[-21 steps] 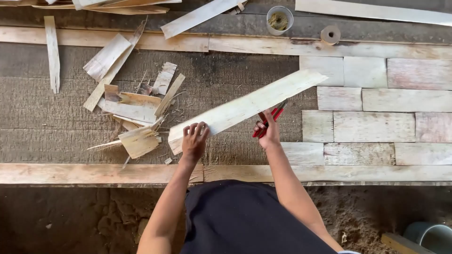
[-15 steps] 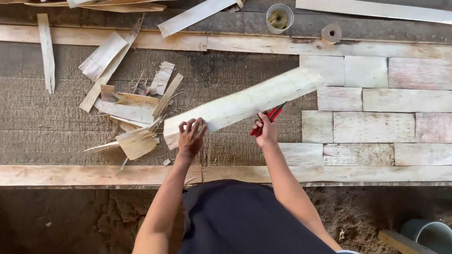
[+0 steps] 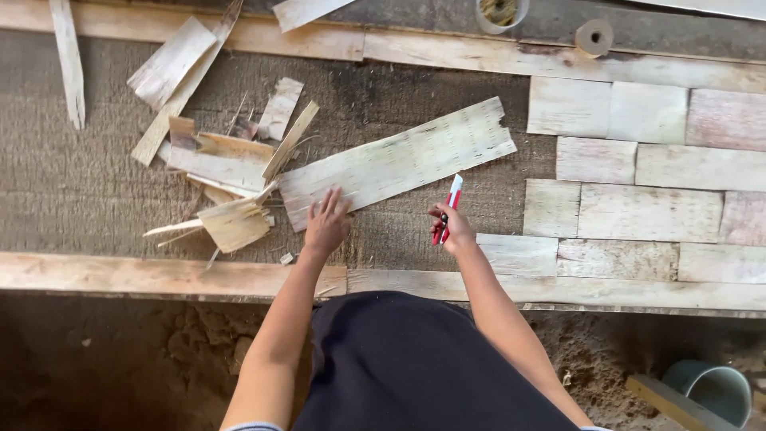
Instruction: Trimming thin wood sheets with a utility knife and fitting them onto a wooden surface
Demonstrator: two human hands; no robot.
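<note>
A long pale wooden strip (image 3: 399, 160) lies slanted on the dark mat, its right end higher. My left hand (image 3: 325, 222) rests flat with fingers spread on the strip's lower left end. My right hand (image 3: 449, 226) grips a red and white utility knife (image 3: 449, 206), held upright just below the strip and clear of it. Neither hand touches the laid pieces to the right.
Rows of flat pale wooden pieces (image 3: 646, 172) cover the mat at right. A heap of broken scraps (image 3: 215, 168) lies at left. Wooden rails (image 3: 159, 275) frame the mat. A cup (image 3: 500, 12) and tape roll (image 3: 594, 36) stand at the back. A grey bucket (image 3: 714, 387) sits low right.
The strip has been laid flat on the mat. My left hand has opened and spread on it. My right hand has drawn the knife away from the strip's edge.
</note>
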